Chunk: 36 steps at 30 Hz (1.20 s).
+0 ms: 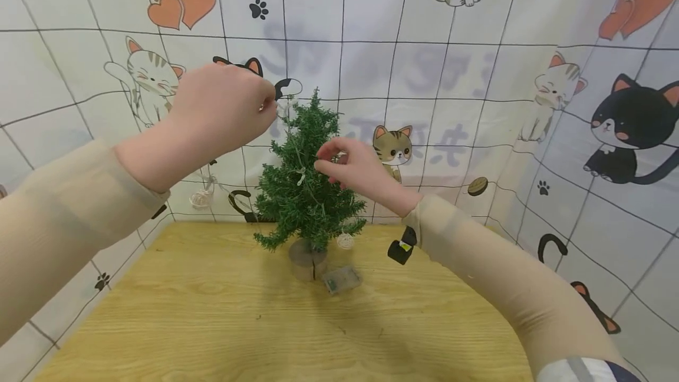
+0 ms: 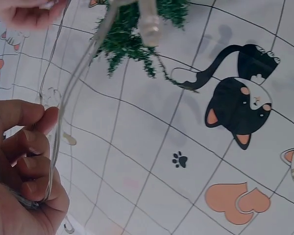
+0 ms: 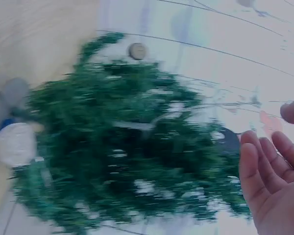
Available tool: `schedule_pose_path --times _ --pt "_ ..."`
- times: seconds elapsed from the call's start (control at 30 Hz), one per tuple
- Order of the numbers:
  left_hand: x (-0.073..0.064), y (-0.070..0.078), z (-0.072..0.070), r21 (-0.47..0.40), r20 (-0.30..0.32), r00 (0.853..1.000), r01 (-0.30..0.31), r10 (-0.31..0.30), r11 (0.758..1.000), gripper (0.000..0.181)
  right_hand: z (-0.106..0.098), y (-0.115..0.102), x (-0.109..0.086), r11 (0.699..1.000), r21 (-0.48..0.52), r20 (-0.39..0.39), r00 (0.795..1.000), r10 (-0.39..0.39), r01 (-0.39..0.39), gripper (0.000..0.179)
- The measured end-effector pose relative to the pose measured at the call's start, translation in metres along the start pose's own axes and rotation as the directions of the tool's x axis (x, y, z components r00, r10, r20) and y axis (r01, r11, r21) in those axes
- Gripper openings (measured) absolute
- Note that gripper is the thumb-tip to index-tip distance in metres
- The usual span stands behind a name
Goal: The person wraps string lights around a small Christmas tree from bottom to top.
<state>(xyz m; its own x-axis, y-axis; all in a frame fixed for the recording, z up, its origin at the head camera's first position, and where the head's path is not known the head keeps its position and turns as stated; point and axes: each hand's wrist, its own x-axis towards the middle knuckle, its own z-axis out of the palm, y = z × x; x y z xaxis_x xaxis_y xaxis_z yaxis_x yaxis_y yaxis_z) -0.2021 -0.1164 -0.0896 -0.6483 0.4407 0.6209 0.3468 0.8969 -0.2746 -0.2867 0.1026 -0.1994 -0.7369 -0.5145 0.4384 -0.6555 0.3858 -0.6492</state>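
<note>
From here, the left hand (image 1: 225, 105) grasps a thin wire string (image 2: 60, 112) draped on the green tree (image 1: 302, 193) near the tabletop's (image 1: 212, 311) far edge; the right hand's (image 1: 356, 168) grip is released, fingers loosely bent before the branches.

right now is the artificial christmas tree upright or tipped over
Upright: the artificial Christmas tree stands on its round base on the wood-grain table, tip up.

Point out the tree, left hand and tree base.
Tree (image 1: 297, 199): head view, middle of its green branches.
Left hand (image 1: 218, 106): head view, back of the hand.
Tree base (image 1: 302, 264): head view, its front side.
</note>
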Motion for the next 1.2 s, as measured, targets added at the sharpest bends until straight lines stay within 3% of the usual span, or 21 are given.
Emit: schedule_pose_path --times 0.13,0.37,0.43,0.67,0.93,1.03,1.2 --pt "0.011 0.012 -0.009 -0.015 -0.009 1.000 0.006 -0.006 1.000 0.033 -0.017 -0.018 0.012 0.994 0.110 0.036 0.999 0.014 -0.018 0.040" --pt "0.026 0.023 -0.014 -0.065 0.015 1.000 0.021 -0.021 0.998 0.025 -0.034 -0.031 0.021 0.975 0.216 0.127 0.991 0.031 -0.058 0.025" --pt "0.029 0.022 -0.014 -0.086 0.025 1.000 0.019 -0.017 0.996 0.025 -0.037 -0.030 0.024 0.967 0.245 0.116 0.992 0.042 -0.069 0.024" --pt "0.037 0.024 -0.011 -0.111 0.175 0.984 0.054 -0.034 0.992 0.028 -0.040 -0.028 0.030 0.922 0.381 0.100 0.994 0.036 -0.072 0.032" --pt "0.041 0.015 -0.005 -0.158 0.230 0.972 0.076 -0.038 0.985 0.027 -0.041 -0.032 0.028 0.942 0.334 0.028 0.999 0.032 -0.040 0.028" --pt "0.040 0.004 -0.001 -0.206 0.287 0.957 0.099 -0.037 0.974 0.027 -0.045 -0.032 0.029 0.934 0.355 -0.015 0.999 0.050 -0.041 0.029" --pt "0.037 -0.015 0.008 -0.278 0.416 0.909 0.156 -0.028 0.948 0.028 -0.050 -0.032 0.029 0.930 0.364 -0.036 0.997 0.063 -0.045 0.030"
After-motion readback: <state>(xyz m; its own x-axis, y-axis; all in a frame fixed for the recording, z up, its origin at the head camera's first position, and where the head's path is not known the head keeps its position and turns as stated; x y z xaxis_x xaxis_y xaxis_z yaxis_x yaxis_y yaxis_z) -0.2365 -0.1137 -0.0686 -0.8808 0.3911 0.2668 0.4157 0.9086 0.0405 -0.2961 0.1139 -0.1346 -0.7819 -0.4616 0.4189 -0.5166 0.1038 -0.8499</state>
